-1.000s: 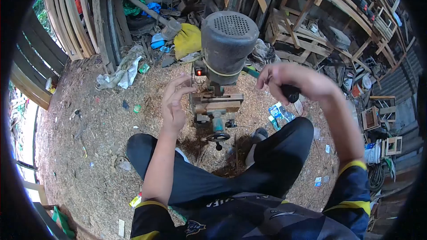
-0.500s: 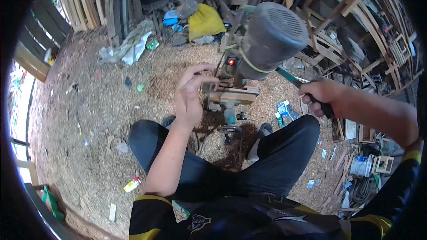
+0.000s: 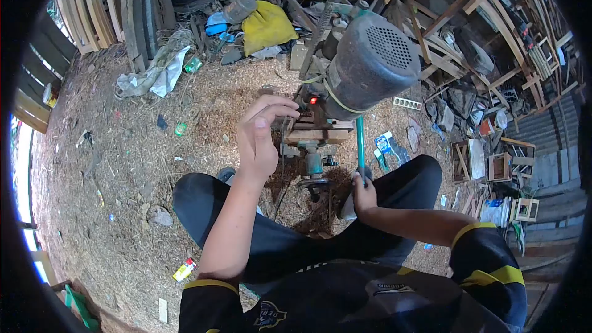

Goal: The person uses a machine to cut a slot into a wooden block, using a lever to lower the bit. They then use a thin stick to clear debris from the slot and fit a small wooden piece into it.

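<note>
In front of me stands a machine with a large grey motor (image 3: 370, 65) and a lit red light on its side. Beneath the motor, a piece of wood (image 3: 320, 136) lies across the machine's bed, above a handwheel (image 3: 314, 183). My right hand (image 3: 364, 199) is wrapped round the dark grip of a green lever (image 3: 361, 142), which points down towards my right knee. My left hand (image 3: 261, 142) is raised at the left side of the machine, fingers extended and slightly bent, fingertips close to the red light and the wood's left end.
Wood shavings cover the ground (image 3: 123, 172). A yellow sack (image 3: 266, 29) lies behind the machine amid clutter. Planks (image 3: 139, 18) lean at the back left, and wooden frames (image 3: 444, 9) are piled at the back right. My knees flank the machine.
My right hand has swung the green lever down and inward, from out at the right to near my right knee. My left hand stays beside the machine, and the view has shifted slightly.
</note>
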{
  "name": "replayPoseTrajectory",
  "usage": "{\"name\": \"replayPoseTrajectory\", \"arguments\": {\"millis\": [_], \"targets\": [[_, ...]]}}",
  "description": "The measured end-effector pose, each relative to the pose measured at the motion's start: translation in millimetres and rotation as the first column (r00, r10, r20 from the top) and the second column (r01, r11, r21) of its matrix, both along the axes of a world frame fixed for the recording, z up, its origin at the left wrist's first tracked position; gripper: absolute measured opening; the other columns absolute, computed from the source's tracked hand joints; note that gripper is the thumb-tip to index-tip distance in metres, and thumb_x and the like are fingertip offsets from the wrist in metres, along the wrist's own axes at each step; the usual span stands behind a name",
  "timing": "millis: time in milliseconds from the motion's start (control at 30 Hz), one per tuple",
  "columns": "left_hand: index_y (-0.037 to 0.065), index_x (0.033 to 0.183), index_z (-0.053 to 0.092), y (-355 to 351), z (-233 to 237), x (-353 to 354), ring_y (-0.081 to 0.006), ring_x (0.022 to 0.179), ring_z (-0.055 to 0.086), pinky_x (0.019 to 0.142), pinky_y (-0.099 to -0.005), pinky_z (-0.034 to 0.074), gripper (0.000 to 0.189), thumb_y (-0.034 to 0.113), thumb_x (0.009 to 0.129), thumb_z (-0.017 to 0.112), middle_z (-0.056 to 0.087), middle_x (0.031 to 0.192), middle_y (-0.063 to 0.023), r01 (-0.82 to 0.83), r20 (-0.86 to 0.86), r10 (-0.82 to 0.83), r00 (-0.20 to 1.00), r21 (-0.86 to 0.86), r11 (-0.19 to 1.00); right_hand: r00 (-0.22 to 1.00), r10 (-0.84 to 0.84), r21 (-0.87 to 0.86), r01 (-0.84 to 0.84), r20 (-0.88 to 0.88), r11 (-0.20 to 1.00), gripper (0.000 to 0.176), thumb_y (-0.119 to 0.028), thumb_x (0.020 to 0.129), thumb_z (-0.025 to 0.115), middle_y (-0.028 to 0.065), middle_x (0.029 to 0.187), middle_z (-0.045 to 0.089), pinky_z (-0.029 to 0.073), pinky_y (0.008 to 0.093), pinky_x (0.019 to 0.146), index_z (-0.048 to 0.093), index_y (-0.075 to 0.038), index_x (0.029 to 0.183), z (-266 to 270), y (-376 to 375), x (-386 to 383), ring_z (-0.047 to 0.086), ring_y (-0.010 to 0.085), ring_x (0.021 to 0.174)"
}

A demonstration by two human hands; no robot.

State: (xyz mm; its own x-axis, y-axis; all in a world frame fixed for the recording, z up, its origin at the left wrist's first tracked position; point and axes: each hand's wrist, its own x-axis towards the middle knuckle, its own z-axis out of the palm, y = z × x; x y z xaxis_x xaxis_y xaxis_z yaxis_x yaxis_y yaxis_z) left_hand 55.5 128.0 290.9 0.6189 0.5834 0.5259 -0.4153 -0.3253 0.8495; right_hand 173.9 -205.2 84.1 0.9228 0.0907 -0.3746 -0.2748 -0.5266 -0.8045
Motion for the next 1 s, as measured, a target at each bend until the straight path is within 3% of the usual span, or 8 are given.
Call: {"name": "replayPoseTrajectory", "arguments": {"millis": [100, 333, 600, 633, 700, 800, 867, 1000], "targets": [[-0.009, 0.090, 0.072, 0.8, -1.2, 6.8, -0.0296, 0.101, 0.068, 0.094, -0.0387, 0.051, 0.081, 0.053, 0.112, 0.025, 0.070, 0.104, -0.0180, -0.009, 0.018, 0.008, 1.000, 0.058, 0.998, 0.998, 0.055, -0.303, -0.048, 0.016, 0.952, 0.075, -0.065, 0.101, 0.054, 0.0260, 0.102, 0.073, 0.051, 0.0473, 0.094, 0.068, 0.004, 0.125, 8.8, 32.6, -9.6, 0.070, 0.0419, 0.105], [-0.008, 0.087, 0.072, -14.8, -5.2, 9.2, -0.0295, 0.097, 0.069, 0.091, -0.0365, 0.051, 0.072, 0.043, 0.113, 0.029, 0.072, 0.100, -0.0169, 0.036, -0.027, -0.034, 0.999, 0.078, 0.996, 0.979, 0.129, -0.236, -0.089, 0.160, 0.968, 0.072, -0.062, 0.098, 0.058, 0.0257, 0.074, 0.068, 0.051, 0.0514, 0.076, 0.070, 0.008, 0.090, -9.3, 34.7, -9.2, 0.071, 0.0439, 0.080], [-0.003, 0.084, 0.071, -35.4, -12.7, 2.8, -0.0280, 0.092, 0.068, 0.087, -0.0376, 0.051, 0.037, 0.016, 0.108, 0.050, 0.073, 0.095, -0.0151, -0.094, -0.041, 0.105, 0.994, 0.225, 0.970, 0.963, 0.225, -0.348, -0.162, 0.149, 0.923, 0.055, -0.046, 0.094, 0.063, 0.0250, 0.069, 0.067, 0.054, 0.0504, 0.064, 0.066, 0.006, 0.078, -30.8, 26.2, 1.7, 0.073, 0.0388, 0.069], [-0.002, 0.084, 0.071, -38.0, -12.2, 0.8, -0.0281, 0.091, 0.068, 0.087, -0.0377, 0.051, 0.033, 0.013, 0.106, 0.052, 0.073, 0.094, -0.0147, -0.127, -0.042, 0.143, 0.989, 0.263, 0.956, 0.975, 0.217, -0.279, -0.194, 0.051, 0.940, 0.039, -0.035, 0.094, 0.065, 0.0175, 0.071, 0.069, 0.051, 0.0440, 0.053, 0.067, 0.004, 0.088, -32.4, 24.5, 6.0, 0.069, 0.0284, 0.059], [-0.002, 0.087, 0.072, -44.7, -11.5, -4.3, -0.0285, 0.091, 0.067, 0.086, -0.0377, 0.051, 0.027, 0.010, 0.104, 0.055, 0.072, 0.093, -0.0134, -0.186, -0.009, 0.197, 0.980, 0.291, 0.938, 0.979, 0.190, -0.070, -0.196, -0.078, 0.978, 0.037, -0.030, 0.093, 0.067, 0.0155, 0.071, 0.068, 0.054, 0.0441, 0.059, 0.066, 0.005, 0.106, 11.1, 12.7, -0.2, 0.070, 0.0300, 0.064], [-0.001, 0.091, 0.071, -56.6, -8.2, -16.8, -0.0290, 0.093, 0.066, 0.086, -0.0378, 0.051, 0.018, 0.008, 0.101, 0.059, 0.070, 0.096, -0.0130, -0.288, 0.030, 0.295, 0.955, 0.327, 0.900, 0.921, 0.305, 0.260, -0.242, -0.240, 0.935, 0.065, -0.020, 0.092, 0.067, 0.0107, 0.083, 0.065, 0.051, 0.0370, 0.059, 0.041, 0.001, 0.148, 116.8, 1.0, -11.6, 0.066, 0.0210, 0.068], [0.000, 0.095, 0.071, -59.2, -6.7, -14.3, -0.0297, 0.095, 0.065, 0.087, -0.0386, 0.050, 0.013, 0.009, 0.099, 0.062, 0.069, 0.099, -0.0134, -0.340, 0.066, 0.341, 0.938, 0.374, 0.863, 0.914, 0.383, 0.252, -0.341, -0.138, 0.906, 0.082, -0.015, 0.092, 0.065, 0.0153, 0.103, 0.064, 0.051, 0.0367, 0.064, 0.019, -0.005, 0.160, 190.9, -3.1, -13.9, 0.065, 0.0205, 0.077], [0.002, 0.102, 0.069, -44.3, -9.7, -6.7, -0.0323, 0.102, 0.063, 0.091, -0.0413, 0.048, 0.011, 0.010, 0.096, 0.065, 0.068, 0.107, -0.0147, -0.406, 0.120, 0.416, 0.902, 0.566, 0.717, 0.876, 0.468, 0.742, -0.391, 0.117, 0.545, 0.074, -0.042, 0.099, 0.059, 0.0111, 0.137, 0.061, 0.043, 0.0466, 0.103, 0.032, -0.015, 0.163, 280.5, -1.6, 27.7, 0.052, 0.0227, 0.129]]}}
